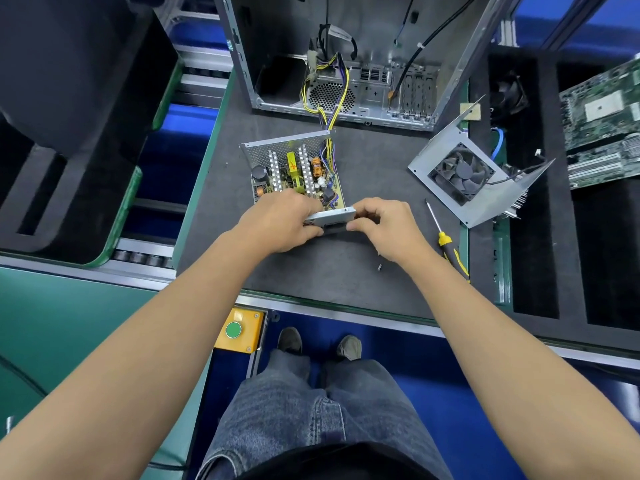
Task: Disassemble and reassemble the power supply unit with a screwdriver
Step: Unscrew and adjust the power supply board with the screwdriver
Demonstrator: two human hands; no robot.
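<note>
**Both hands on the near wall of the opened power supply**

The power supply unit [296, 171] sits open near the middle of the dark desk [363, 292], its lid off and the circuit board, heat sinks and coils exposed. A bundle of yellow and purple wires [329, 133] runs from its far corner into the bare computer case [346, 53] standing at the desk's far edge.

The left hand [284, 225] has its fingers curled over the unit's near metal wall, thumb underneath. The right hand [381, 225] pinches the right end of that same wall between thumb and bent fingers.

The screwdriver [445, 237], yellow and black in the handle, lies untouched towards the desk's right edge, just beside the right wrist. 1 small screw [380, 267] lies loose on the desk near the front edge, by the right forearm. The removed cover with its fan [464, 173] rests tilted at the right edge, partly overhanging the black foam tray [533, 237] beside the desk. A green motherboard [602, 123] lies in that tray.
</note>
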